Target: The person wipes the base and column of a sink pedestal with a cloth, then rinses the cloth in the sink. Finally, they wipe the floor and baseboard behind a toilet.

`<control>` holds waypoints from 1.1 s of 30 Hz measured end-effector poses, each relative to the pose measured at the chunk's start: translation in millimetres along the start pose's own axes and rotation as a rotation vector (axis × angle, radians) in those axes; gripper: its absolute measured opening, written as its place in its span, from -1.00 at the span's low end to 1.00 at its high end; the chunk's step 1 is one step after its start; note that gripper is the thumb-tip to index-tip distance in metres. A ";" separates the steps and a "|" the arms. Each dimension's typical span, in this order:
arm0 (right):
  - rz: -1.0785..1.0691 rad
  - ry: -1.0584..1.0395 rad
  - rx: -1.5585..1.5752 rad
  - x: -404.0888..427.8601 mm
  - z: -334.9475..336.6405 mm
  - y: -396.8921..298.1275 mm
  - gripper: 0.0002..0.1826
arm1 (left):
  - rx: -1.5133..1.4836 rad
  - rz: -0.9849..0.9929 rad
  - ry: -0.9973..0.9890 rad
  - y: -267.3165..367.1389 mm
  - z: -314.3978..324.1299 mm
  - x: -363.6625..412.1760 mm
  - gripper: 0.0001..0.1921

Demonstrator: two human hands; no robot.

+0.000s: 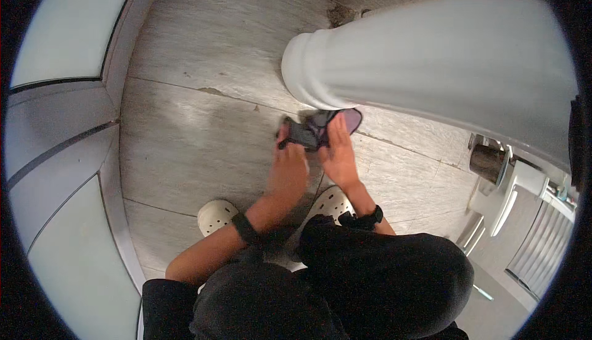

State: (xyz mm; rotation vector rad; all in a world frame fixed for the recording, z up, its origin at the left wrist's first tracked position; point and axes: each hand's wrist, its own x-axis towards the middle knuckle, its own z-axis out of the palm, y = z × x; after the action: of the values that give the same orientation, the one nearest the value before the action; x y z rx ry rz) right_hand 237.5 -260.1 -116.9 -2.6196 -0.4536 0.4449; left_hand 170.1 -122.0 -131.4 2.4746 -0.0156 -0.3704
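My left hand (289, 171) is blurred, with its fingers curled at the near end of a dark slipper with pink edges (299, 136), low over the floor. Close by on the right, my right hand (340, 152) lies with its fingers stretched along a pink and black slipper (354, 119); whether it grips this slipper is not plain. The two slippers touch or overlap, just below the rounded end of a large white pedestal-like fixture (306, 69). My fingertips are partly hidden or smeared by motion.
The grey tiled floor (185, 141) spreads around my white clogs (216, 217). Framed frosted panels (69, 30) stand along the left. The white fixture's long body (439, 57) reaches to the upper right. A dark bin-like container (486, 162) and white furniture (504, 210) are at the right.
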 end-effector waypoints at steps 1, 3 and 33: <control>0.004 0.008 0.003 -3.2 8.7 -7.6 -0.21 | 0.095 0.014 -0.019 -10.7 -13.0 -6.8 -0.59; -0.131 0.016 0.030 -6.2 31.6 -25.8 -0.24 | 0.240 0.008 -0.016 -39.2 -24.8 -18.7 -0.61; 0.093 0.264 -0.218 4.5 -5.4 77.0 -0.20 | 0.248 0.324 0.108 -16.4 -7.4 24.0 -0.39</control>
State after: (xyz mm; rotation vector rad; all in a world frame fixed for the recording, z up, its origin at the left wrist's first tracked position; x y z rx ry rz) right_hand 262.0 -325.7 -149.7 -2.8650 -0.3086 0.0771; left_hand 193.9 -106.9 -141.7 2.6716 -0.4364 -0.0988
